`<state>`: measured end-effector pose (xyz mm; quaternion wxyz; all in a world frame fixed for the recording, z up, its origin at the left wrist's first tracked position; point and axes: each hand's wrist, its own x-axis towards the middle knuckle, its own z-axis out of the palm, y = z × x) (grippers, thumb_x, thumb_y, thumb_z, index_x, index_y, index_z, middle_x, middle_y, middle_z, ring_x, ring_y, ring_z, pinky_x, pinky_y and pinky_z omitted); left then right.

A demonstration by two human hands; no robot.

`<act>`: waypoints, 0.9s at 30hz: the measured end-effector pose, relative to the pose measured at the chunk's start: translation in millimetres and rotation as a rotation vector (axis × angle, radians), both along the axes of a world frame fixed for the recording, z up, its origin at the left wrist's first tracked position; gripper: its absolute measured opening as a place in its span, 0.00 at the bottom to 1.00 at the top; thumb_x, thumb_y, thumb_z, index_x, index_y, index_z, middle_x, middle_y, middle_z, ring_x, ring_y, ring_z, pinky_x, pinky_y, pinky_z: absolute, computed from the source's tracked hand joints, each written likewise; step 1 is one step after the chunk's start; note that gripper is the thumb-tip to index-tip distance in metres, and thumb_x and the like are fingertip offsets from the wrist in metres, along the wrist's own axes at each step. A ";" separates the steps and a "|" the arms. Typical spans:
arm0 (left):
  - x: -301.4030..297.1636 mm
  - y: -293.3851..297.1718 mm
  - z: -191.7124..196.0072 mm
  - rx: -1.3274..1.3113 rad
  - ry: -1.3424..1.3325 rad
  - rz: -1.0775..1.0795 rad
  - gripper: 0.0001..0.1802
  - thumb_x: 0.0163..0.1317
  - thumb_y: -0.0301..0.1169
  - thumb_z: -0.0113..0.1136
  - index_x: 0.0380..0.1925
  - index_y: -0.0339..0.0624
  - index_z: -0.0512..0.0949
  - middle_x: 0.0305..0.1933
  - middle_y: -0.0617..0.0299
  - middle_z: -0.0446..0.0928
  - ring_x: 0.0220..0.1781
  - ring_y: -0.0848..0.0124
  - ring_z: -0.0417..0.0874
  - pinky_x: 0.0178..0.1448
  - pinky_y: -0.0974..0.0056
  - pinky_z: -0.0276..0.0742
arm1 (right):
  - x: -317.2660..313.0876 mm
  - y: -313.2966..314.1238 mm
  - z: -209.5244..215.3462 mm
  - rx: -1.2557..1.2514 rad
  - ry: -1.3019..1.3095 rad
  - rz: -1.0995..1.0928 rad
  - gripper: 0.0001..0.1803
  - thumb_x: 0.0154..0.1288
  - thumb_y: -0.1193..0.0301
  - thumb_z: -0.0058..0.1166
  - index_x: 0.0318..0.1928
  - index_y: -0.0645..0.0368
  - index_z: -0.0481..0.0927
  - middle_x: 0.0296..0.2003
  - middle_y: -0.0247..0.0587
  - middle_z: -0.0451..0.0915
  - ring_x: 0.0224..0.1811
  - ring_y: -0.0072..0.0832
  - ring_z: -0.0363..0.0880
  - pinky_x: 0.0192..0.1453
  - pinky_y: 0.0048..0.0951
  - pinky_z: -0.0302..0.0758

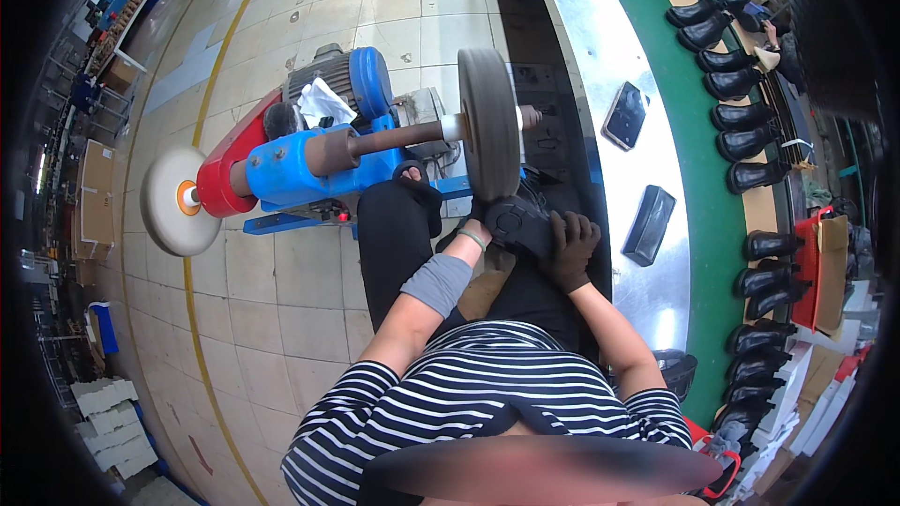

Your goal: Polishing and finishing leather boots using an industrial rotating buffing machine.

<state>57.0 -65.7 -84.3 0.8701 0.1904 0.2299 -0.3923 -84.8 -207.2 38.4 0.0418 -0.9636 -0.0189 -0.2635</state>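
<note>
A black shoe (518, 228) is held above my lap, its dark sole turned up toward me. One end of it meets or nearly meets the lower edge of a brown buffing wheel (490, 126); contact is hard to make out. At the shoe's left side is my left hand (476, 230), a green band at its wrist and most of its fingers hidden by the shoe. My right hand (574, 248), in a dark glove, grips the opposite end with bent fingers.
The wheel sits on the shaft of a blue and red machine (300, 169) with a white wheel (183, 201) at its far left. On the metal table (656, 305) to my right lie a phone (626, 116) and a black case (649, 225). Beyond, several black shoes (745, 145) line a green conveyor (710, 319).
</note>
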 end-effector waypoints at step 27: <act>30.2 22.8 -45.0 -0.295 -0.476 0.170 0.24 0.71 0.43 0.35 0.59 0.40 0.66 0.59 0.54 0.72 0.59 0.59 0.73 0.67 0.56 0.64 | 59.5 -3.6 -3.7 -0.017 0.011 0.248 0.31 0.44 0.61 0.59 0.54 0.48 0.71 0.49 0.42 0.69 0.53 0.41 0.66 0.57 0.52 0.58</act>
